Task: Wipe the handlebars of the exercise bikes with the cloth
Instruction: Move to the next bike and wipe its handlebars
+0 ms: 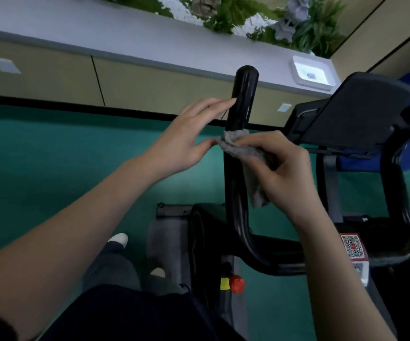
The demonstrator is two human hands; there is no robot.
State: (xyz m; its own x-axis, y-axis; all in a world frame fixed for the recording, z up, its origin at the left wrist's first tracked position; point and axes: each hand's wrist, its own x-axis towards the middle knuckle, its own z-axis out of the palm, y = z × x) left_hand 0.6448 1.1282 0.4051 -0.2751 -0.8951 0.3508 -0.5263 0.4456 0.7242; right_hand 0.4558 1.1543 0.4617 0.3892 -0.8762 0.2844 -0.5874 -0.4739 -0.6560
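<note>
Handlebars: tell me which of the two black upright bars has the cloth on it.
The left handlebar, the one with the rounded top; the right hand holds the grey cloth around it. The bar by the console is bare.

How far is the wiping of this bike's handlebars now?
Done: cannot tell, no bar shows a visible wiped trace. In hand: the right hand holds the grey cloth against the left handlebar, midway up; the left hand is open beside it. Left: apparently its upper tip and the right handlebar.
</note>
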